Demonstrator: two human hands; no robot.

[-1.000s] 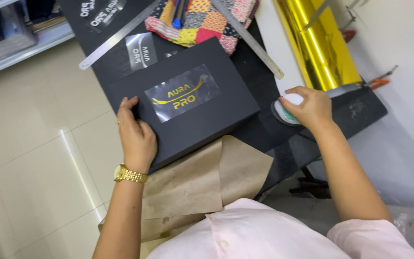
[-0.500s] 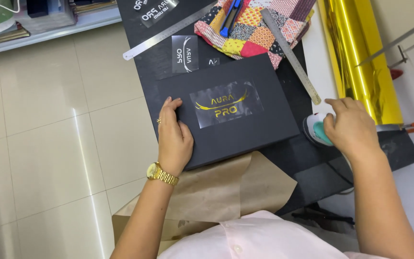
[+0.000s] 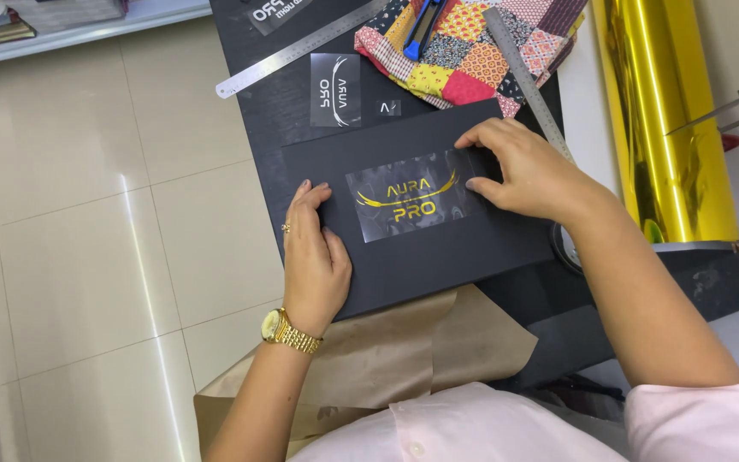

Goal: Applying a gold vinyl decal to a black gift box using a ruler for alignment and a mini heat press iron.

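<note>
A person in a pale pink shirt works a clear transfer film (image 3: 415,196) with gold lettering on the lid of a flat black box (image 3: 438,231), which lies on a dark worktable (image 3: 267,103) above a sheet of brown paper (image 3: 404,351). The left hand (image 3: 314,257), a gold watch at its wrist, lies flat and open on the box's near-left corner, bracing it rather than gripping. The right hand (image 3: 528,171) curls over the right edge of the film, fingertips pinching or pressing that edge; which of the two cannot be told. The step in hand appears to be seating or lifting the film on the lid, and the next move would likely call for a steady box and an even, slow action from that right edge. Beyond the box lie a steel ruler (image 3: 301,53), a patchwork cloth (image 3: 472,47) and a smaller film piece (image 3: 336,89); a gold foil roll (image 3: 665,111) stands to the box's right.
</note>
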